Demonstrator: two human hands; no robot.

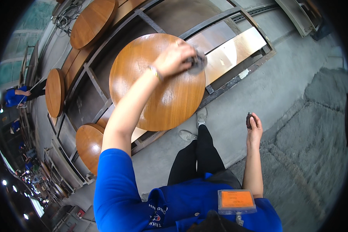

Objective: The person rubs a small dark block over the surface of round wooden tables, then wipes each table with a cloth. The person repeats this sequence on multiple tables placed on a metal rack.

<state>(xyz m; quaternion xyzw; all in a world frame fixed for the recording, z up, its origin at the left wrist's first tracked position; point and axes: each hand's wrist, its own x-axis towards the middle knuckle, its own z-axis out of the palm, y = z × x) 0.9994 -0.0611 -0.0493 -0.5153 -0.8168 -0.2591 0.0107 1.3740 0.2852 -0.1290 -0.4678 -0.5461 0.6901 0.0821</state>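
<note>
A large round wooden tabletop (162, 102), glossy orange-brown, lies flat on a metal frame in front of me. My left hand (174, 58) reaches across it, slightly blurred, with its fingers closed on a crumpled grey cloth (199, 63) at the disc's far right edge. The cloth rests against the wood or just above it; I cannot tell which. Off to the right, away from the tabletop, my right hand (254, 129) is raised over the floor. Its fingers are wrapped round a small dark brown rounded object (249, 120), whose kind I cannot make out.
More round wooden tops (93, 24) lie along the far and left sides of the metal frame (150, 21). A pale, stained board (236, 52) sits under the disc's right side. At far left stands a person in blue (15, 97), near coiled cables (67, 19).
</note>
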